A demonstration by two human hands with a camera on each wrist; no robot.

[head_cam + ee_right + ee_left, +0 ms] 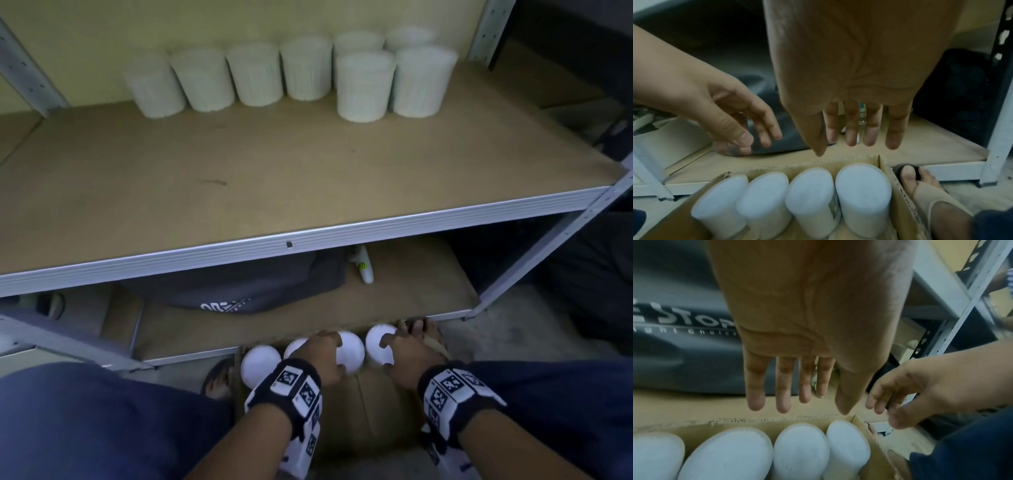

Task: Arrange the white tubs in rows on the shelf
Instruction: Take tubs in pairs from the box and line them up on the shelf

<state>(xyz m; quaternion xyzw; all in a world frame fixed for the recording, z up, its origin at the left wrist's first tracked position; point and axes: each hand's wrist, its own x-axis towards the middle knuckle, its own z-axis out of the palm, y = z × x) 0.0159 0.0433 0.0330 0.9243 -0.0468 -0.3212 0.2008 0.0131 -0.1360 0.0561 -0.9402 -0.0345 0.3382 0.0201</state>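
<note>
While my fingers (784,386) hang spread and straight over the carton, both hands hold nothing.

My left hand (322,353) and right hand (407,356) hover above four white tubs (863,183) standing upright, packed touching in the cardboard box (888,172) on the floor. I judge them light, smooth-sided, perhaps slippery and easily dented; I'd wrap each around its upper wall. At twelve o'clock, the shelf (308,178) carries tubs on shelf (308,68) along its back edge.
</note>
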